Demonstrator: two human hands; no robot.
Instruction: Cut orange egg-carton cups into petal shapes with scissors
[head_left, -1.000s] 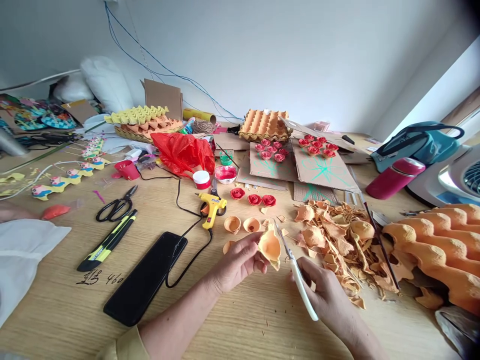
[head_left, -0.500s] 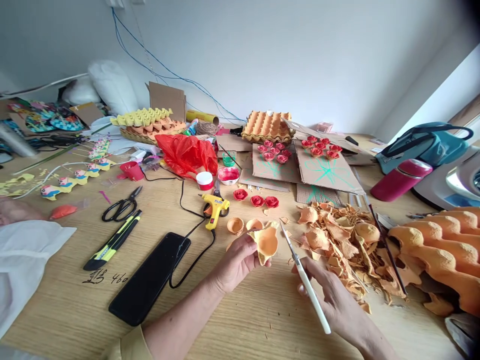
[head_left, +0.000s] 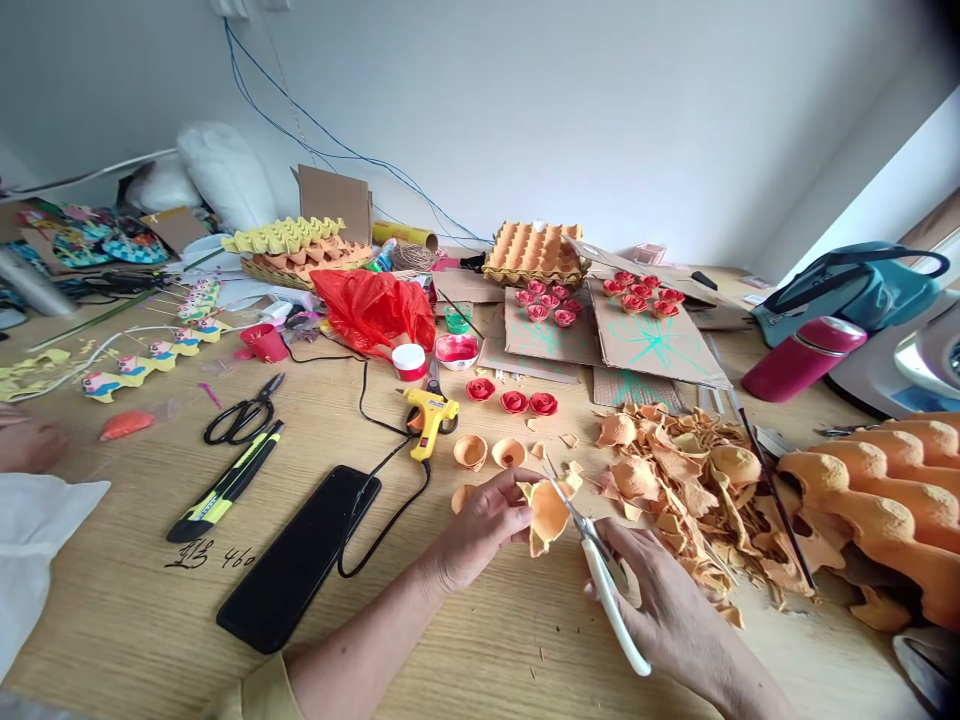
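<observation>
Pinched between the fingers of my left hand [head_left: 487, 530] is an orange egg-carton cup [head_left: 549, 512] with a ragged rim. My right hand [head_left: 660, 590] is closed round the white handles of a pair of scissors [head_left: 609, 600]. Their blades are parted and reach over the cup's edge, with part of the rim between or beside them. Just beyond my left hand stand trimmed orange cups [head_left: 470, 453], one partly covered by my fingers. Three red paper roses [head_left: 514, 401] lie behind these. Torn orange carton scraps [head_left: 690, 480] are heaped to the right of the scissors.
A yellow glue gun [head_left: 429, 418] with its cord, a black phone [head_left: 300, 560], a utility knife [head_left: 225, 485] and black scissors [head_left: 244, 412] lie leftward. Egg trays [head_left: 892, 490] and a pink bottle [head_left: 802, 358] stand right. Another person's hand [head_left: 30, 440] shows at the left edge.
The cup has turned in my left hand and moved slightly right and down. The scissors have come in from the right, their blades opening over its rim. The other person's sleeve has shifted left.
</observation>
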